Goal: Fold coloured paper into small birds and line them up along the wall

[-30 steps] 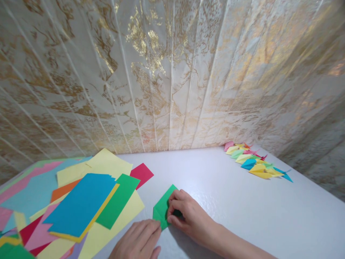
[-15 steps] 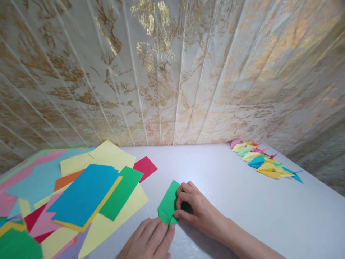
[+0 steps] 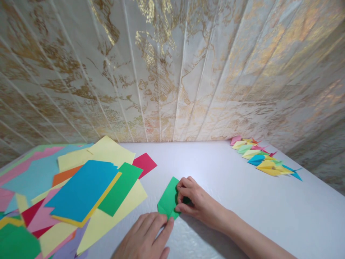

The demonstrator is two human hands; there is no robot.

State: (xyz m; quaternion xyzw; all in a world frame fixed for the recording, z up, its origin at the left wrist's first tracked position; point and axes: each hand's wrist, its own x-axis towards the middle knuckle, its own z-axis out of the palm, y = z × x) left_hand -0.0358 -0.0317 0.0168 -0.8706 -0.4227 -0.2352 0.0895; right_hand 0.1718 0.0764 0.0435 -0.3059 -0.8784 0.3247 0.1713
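Note:
A folded piece of green origami paper (image 3: 167,198) lies on the white table, its near end narrowed by angled folds. My right hand (image 3: 195,199) is curled over its right side, thumb and fingers closed on the edge and hiding part of it. From the near side my left hand (image 3: 147,233) reaches in with fingers stretched out. Its fingertips press on the paper's near corner, while the thumb stays apart below, off the paper.
On the left spreads a pile of coloured sheets, with a blue stack (image 3: 86,189), a green strip (image 3: 121,189) and a red square (image 3: 145,164). Several folded paper cranes (image 3: 265,167) line the table's right side. A gold-patterned curtain (image 3: 161,90) hangs behind the table (image 3: 256,208).
My left hand has shifted slightly, its thumb now showing more apart from the fingers. My right hand and the green paper keep nearly the same position. The whole view has tilted a little.

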